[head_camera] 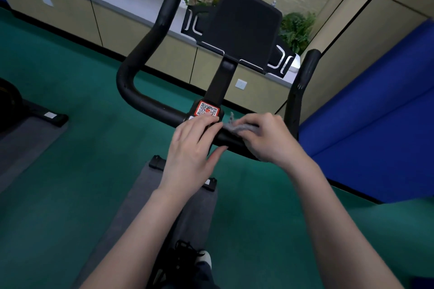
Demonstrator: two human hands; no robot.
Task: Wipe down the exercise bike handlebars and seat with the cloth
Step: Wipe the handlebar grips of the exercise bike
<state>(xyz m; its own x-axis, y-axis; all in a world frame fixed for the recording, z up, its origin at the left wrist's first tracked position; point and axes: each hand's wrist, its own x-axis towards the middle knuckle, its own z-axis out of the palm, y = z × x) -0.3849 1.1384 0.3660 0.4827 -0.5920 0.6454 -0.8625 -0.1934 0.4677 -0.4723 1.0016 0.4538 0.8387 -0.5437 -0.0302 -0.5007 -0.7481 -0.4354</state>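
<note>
The bike's black handlebars (141, 58) curve up on both sides of a black tablet holder (242, 28). A red QR sticker (207, 108) marks the centre of the crossbar. My right hand (267, 138) grips a grey cloth (239, 127) wrapped over the crossbar, right of the sticker. My left hand (192, 148) rests on the bar's centre, fingers straight, fingertips beside the cloth. The seat is out of view.
A grey mat (164, 195) lies under the bike on green carpet (70, 171). A blue padded wall (375, 112) stands close on the right. Beige cabinets with plants (296, 28) run behind. Another machine's base (47, 116) sits at left.
</note>
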